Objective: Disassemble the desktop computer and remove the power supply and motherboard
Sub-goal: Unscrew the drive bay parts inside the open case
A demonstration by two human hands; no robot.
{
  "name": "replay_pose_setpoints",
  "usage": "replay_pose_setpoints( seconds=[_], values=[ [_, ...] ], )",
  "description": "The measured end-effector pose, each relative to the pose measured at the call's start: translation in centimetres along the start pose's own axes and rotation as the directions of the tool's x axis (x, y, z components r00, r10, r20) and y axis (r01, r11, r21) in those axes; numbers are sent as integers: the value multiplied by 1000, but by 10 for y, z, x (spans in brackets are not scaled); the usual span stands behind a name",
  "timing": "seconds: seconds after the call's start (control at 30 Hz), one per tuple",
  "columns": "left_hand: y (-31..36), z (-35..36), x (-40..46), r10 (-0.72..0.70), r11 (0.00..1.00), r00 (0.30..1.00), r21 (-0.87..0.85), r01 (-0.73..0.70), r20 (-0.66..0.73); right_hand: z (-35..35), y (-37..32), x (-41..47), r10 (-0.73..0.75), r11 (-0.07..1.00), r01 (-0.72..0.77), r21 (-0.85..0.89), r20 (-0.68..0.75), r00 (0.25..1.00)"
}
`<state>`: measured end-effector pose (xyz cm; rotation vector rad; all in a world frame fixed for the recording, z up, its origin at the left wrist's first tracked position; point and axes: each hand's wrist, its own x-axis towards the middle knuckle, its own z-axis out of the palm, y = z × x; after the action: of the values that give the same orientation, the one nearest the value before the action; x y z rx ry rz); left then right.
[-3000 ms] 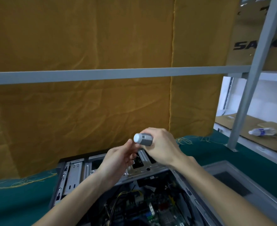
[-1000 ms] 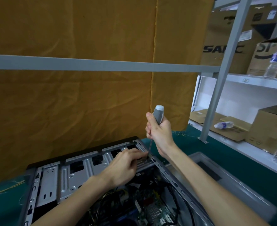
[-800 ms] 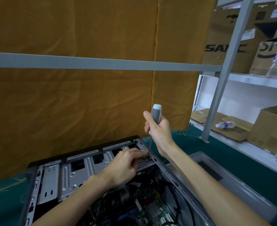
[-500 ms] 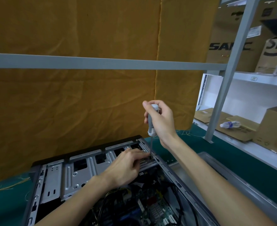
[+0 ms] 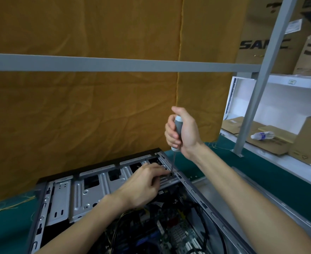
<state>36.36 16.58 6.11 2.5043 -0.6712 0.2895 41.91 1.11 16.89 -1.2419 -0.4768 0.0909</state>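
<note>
The open computer case lies on its side on the green table, its grey drive-bay frame facing me. The motherboard with black cables shows inside at the bottom. My right hand grips a grey-handled screwdriver held upright, its thin shaft reaching down to the case's far right corner. My left hand rests on the metal frame, fingertips curled round the tip of the shaft where it meets the case. The screw itself is hidden by my fingers.
A removed grey side panel lies right of the case. A yellow cloth hangs behind a grey rail. Shelves at the right hold cardboard boxes and a water bottle. A grey upright post stands at the table's far right.
My right hand brought the screwdriver from level to upright over the case corner, then shifted its grip round the handle. My left hand moved down onto the frame at the tip.
</note>
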Motion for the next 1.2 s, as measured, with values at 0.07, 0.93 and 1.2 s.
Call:
replay_pose_setpoints(
  seconds=[0.07,0.93,1.2],
  values=[
    [1,-1,0,-14,999,1000,-44,14,-4,-2,-1,1,46,999,-43,-31,110,993],
    [10,11,28,-204,867,957,-492,79,-207,-4,11,-2,-129,989,116,-92,-156,979],
    [13,11,29,-178,823,971,-566,57,-161,7,15,-5,-220,970,206,-125,-106,970]
  ],
)
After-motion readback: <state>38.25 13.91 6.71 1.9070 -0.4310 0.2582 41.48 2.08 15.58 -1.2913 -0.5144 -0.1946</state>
